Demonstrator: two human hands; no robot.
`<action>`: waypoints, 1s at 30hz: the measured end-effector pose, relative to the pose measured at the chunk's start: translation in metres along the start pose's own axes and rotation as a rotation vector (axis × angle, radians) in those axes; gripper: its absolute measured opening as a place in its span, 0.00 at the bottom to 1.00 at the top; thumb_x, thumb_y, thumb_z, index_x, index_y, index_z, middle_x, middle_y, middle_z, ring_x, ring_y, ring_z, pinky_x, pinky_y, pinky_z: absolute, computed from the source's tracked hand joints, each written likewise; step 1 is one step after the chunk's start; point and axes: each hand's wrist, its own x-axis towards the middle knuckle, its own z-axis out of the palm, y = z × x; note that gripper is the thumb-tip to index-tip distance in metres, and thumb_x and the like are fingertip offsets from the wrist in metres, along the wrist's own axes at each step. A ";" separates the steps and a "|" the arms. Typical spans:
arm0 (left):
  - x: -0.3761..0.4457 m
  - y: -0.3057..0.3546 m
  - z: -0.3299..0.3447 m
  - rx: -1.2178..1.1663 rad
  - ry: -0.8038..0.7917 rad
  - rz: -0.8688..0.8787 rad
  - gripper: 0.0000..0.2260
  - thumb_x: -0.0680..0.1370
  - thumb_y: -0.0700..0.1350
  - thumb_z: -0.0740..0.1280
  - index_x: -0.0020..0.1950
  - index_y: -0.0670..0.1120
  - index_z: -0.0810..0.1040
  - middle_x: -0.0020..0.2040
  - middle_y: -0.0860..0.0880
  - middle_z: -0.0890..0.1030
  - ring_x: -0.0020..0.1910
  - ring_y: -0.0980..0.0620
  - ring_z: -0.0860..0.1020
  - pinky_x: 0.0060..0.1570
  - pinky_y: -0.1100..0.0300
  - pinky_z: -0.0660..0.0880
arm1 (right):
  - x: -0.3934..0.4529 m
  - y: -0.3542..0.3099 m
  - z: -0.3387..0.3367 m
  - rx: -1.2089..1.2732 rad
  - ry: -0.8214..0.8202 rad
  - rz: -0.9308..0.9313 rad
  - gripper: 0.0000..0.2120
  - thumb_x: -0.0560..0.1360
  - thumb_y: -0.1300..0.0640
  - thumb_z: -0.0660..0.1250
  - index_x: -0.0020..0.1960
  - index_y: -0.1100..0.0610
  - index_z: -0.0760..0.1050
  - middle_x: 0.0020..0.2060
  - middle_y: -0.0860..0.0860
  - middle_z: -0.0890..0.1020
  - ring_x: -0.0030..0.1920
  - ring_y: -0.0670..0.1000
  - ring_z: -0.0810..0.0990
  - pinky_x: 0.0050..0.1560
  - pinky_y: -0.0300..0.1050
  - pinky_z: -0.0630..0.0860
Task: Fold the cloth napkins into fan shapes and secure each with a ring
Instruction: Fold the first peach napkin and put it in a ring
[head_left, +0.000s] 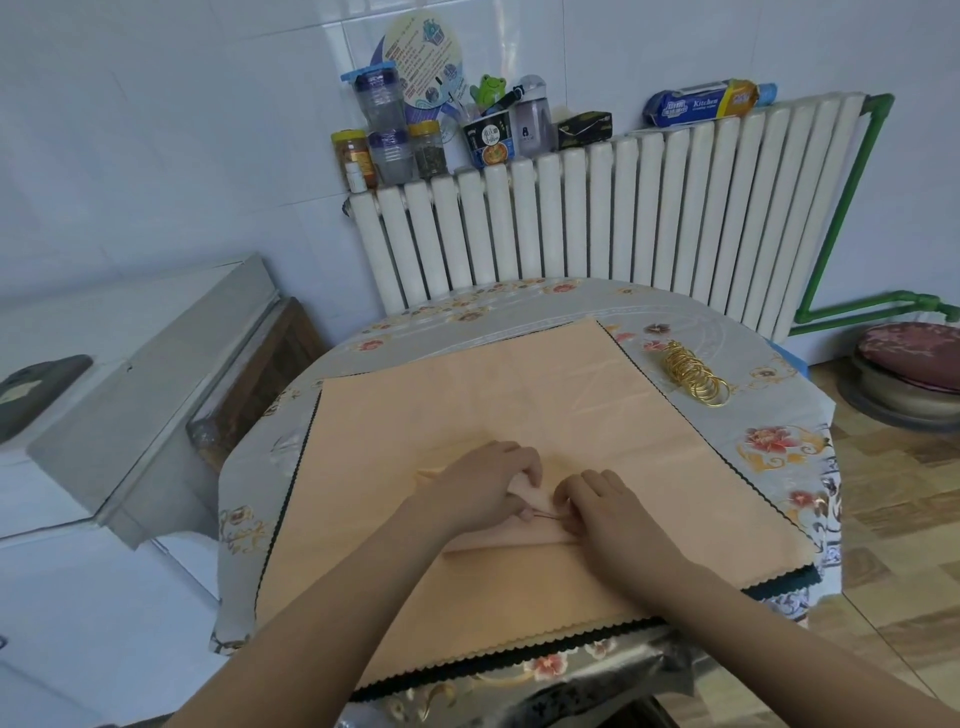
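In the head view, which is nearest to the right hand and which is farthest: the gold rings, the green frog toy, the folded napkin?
1. Folded napkin: under the right hand, touching it.
2. Gold rings: on the table, beyond the hand and to its right.
3. Green frog toy: on top of the radiator, by the wall.

Both forearms run out of frame at the bottom edge. Under the left hand (488, 480) and right hand (605, 506), the pleated napkin (519, 538) is largely covered; pleat count at the grip indeterminable. A thin ring (545, 514) between the fingertips is barely discernible. Near edge of the desk (779, 447) is cut off.
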 end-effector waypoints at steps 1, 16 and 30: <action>-0.005 -0.003 0.004 -0.034 0.038 0.011 0.10 0.72 0.44 0.72 0.51 0.45 0.75 0.55 0.48 0.76 0.57 0.49 0.71 0.55 0.57 0.67 | -0.002 0.001 0.003 0.018 0.029 0.013 0.14 0.61 0.66 0.69 0.43 0.54 0.71 0.35 0.49 0.74 0.38 0.48 0.65 0.38 0.43 0.60; -0.006 -0.001 -0.015 -0.119 -0.160 -0.095 0.06 0.73 0.46 0.72 0.46 0.45 0.84 0.59 0.50 0.80 0.60 0.53 0.75 0.59 0.58 0.70 | 0.016 -0.005 -0.028 0.011 -0.231 0.059 0.05 0.73 0.51 0.67 0.44 0.52 0.79 0.42 0.47 0.80 0.45 0.51 0.76 0.45 0.43 0.68; 0.034 0.018 -0.024 0.222 -0.389 -0.143 0.22 0.66 0.46 0.78 0.54 0.44 0.72 0.56 0.45 0.76 0.53 0.45 0.73 0.48 0.53 0.70 | 0.059 -0.017 -0.040 -0.001 -0.673 0.349 0.22 0.72 0.51 0.70 0.61 0.60 0.71 0.58 0.56 0.77 0.59 0.55 0.74 0.45 0.42 0.67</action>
